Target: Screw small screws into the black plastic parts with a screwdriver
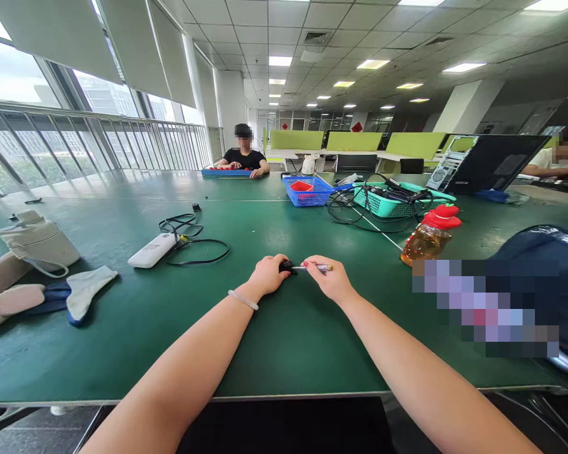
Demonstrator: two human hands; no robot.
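Both of my arms reach over the green table. My left hand, with a pale bangle on its wrist, is closed around a small black part. The fingers cover some of that part, so its exact kind cannot be told. A slim screwdriver with a thin metal shaft and a pale handle lies nearly level in my right hand, pinched between thumb and fingers. Its tip points left and meets or nearly meets the black part.
A white power bank with a black cable lies left. Farther left is a beige pouch. Ahead stand a blue basket and a teal basket of cables. A red-capped bottle tilts at right. A person sits opposite.
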